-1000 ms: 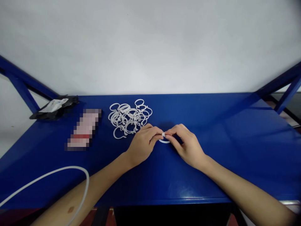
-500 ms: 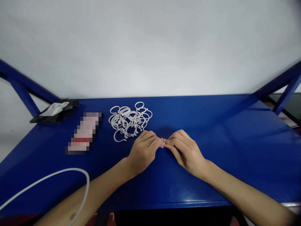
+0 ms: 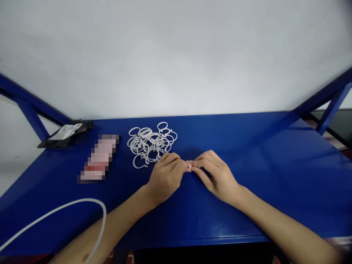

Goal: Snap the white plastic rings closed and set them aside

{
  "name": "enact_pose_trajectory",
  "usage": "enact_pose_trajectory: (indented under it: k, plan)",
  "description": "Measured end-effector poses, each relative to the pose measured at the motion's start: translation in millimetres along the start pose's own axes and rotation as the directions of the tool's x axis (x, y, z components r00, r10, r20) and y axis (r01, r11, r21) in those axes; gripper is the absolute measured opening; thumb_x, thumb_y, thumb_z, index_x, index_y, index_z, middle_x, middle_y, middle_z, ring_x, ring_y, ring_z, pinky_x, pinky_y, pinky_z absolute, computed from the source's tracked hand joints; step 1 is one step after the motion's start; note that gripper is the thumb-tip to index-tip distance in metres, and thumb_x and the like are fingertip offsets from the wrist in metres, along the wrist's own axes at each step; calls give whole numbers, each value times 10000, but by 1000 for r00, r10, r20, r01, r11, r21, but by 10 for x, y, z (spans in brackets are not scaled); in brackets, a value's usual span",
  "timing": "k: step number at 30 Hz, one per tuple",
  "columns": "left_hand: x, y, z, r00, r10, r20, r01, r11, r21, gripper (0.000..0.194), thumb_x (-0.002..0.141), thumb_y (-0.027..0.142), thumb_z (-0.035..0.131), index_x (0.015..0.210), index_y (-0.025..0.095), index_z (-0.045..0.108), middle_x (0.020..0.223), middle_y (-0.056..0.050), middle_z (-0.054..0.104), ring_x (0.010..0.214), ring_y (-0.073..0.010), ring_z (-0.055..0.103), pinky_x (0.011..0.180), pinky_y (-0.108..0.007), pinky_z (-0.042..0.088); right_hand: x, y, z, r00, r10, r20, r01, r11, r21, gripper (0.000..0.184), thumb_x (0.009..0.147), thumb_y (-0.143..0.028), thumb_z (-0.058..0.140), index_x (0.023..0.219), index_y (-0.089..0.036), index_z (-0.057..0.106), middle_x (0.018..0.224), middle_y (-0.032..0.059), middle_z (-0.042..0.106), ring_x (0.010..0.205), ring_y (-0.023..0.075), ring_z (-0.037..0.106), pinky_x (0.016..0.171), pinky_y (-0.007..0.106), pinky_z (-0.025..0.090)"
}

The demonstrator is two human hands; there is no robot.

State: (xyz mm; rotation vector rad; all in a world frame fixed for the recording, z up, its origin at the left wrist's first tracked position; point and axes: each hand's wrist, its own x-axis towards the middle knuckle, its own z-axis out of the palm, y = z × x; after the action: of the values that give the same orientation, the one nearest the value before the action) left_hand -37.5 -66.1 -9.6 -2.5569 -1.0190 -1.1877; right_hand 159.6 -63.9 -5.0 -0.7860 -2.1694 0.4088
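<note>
My left hand (image 3: 167, 176) and my right hand (image 3: 217, 175) meet fingertip to fingertip above the blue table (image 3: 247, 146). Both are closed in a pinch on a small white plastic piece (image 3: 190, 166). Only a bit of it shows between the fingertips, so its full shape is hidden. Just beyond my left hand lies a loose pile of several white plastic rings (image 3: 152, 151). They look like shower-curtain rings with small clasps, and some have a gap. The nearest ones touch or pass behind my left knuckles in this view.
Left of the rings lies a blurred pink-and-red flat item (image 3: 100, 156). A black plastic package (image 3: 66, 134) with a white label rests at the back left. A white cable (image 3: 82, 200) arcs over my left forearm. Blue frame bars and a pale wall (image 3: 176, 55) bound the table.
The view has shifted slightly. Both hands keep their pinch at the same spot, the fingertips a little closer together. The white piece between them looks slightly turned. The ring pile is unchanged.
</note>
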Motion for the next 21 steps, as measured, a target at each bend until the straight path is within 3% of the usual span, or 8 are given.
enact_pose_trajectory:
  k: [2, 4, 7, 10, 13, 18, 21]
  plan:
    - [27, -89, -47, 999, 2, 47, -5, 998, 70, 42, 959, 214, 599, 966, 179, 621, 814, -12, 713, 810, -192, 612, 782, -340, 480, 39, 48, -47, 1000, 19, -11, -20, 999, -43, 112, 985, -188, 554, 1052, -198, 642, 959, 53, 708, 887, 190, 588, 810, 364, 497]
    - [36, -223, -87, 993, -69, 91, 49, 977, 207, 198, 946, 336, 623, 1058, 174, 644, 898, -51, 723, 882, -240, 614, 823, -391, 468, 68, 145, -107, 998, 61, -29, -65, 984, -163, 106, 986, -213, 558, 1031, -199, 653, 961, 61, 722, 898, 208, 583, 813, 381, 479]
    - [7, -448, -111, 959, -262, 109, 201, 898, 392, 241, 940, 385, 604, 1012, 166, 674, 932, -115, 701, 917, -305, 587, 786, -436, 443, 77, 349, -206, 982, 162, -93, -186, 904, -386, 117, 979, -225, 559, 996, -196, 671, 939, 77, 733, 890, 242, 553, 789, 402, 447]
    - [-47, -597, -90, 936, -330, 121, 261, 884, 388, 171, 917, 346, 617, 950, 190, 679, 887, -111, 696, 931, -325, 570, 790, -447, 417, 49, 519, -277, 967, 219, -133, -256, 801, -541, 133, 962, -216, 556, 1007, -185, 678, 910, 88, 743, 887, 272, 526, 745, 408, 411]
    - [-81, -636, -55, 938, -321, 131, 264, 905, 333, 59, 894, 251, 620, 907, 216, 665, 804, -76, 700, 885, -304, 563, 783, -432, 389, 9, 583, -308, 961, 250, -120, -269, 736, -621, 151, 948, -209, 550, 1028, -175, 674, 897, 100, 743, 885, 285, 518, 725, 405, 396]
    - [-38, -581, -65, 954, -293, 66, 250, 896, 367, 61, 885, 190, 611, 914, 213, 661, 821, -63, 720, 856, -291, 557, 747, -414, 360, -18, 592, -364, 928, 348, -133, -337, 629, -701, 193, 924, -185, 555, 1068, -137, 674, 863, 149, 717, 883, 312, 531, 734, 434, 408]
    - [21, -495, -111, 972, -235, -6, 219, 895, 388, 73, 893, 187, 611, 939, 208, 664, 838, -47, 714, 855, -272, 560, 751, -409, 360, 20, 542, -394, 930, 323, -175, -349, 628, -695, 238, 920, -179, 556, 1126, -130, 664, 922, 161, 698, 925, 323, 548, 766, 465, 443]
